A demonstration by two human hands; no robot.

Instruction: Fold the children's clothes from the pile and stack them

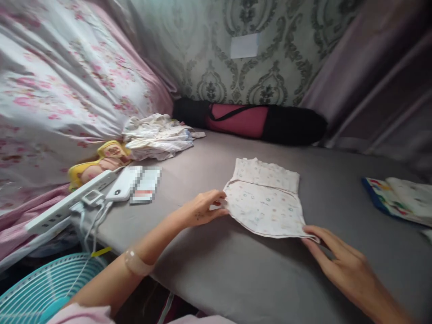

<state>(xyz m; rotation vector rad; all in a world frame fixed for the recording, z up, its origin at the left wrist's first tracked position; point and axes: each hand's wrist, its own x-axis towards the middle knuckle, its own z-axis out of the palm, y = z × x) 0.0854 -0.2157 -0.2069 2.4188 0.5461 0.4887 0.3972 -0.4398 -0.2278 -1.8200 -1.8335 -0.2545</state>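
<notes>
A small white printed garment (pixel 266 204), maybe baby clothing, lies on the grey bed sheet (pixel 216 274), its far part folded over toward me. My left hand (pixel 204 207) pinches its left edge between thumb and fingers. At the near right corner, my right hand (pixel 340 256) grips the cloth, with the corner poking out past the fingertips. The near hem sags in a curve between both hands and looks slightly raised off the sheet. A pale bangle sits on my left forearm.
A heap of light clothes (pixel 160 137) lies back left, near a yellow patterned item (pixel 101 164), a power strip (pixel 70 202) and a white power bank (pixel 124 184). A long black-and-red bag (pixel 243 120) lies along the wall. Folded cloths (pixel 401 198) sit right; a turquoise fan (pixel 50 288) stands below left.
</notes>
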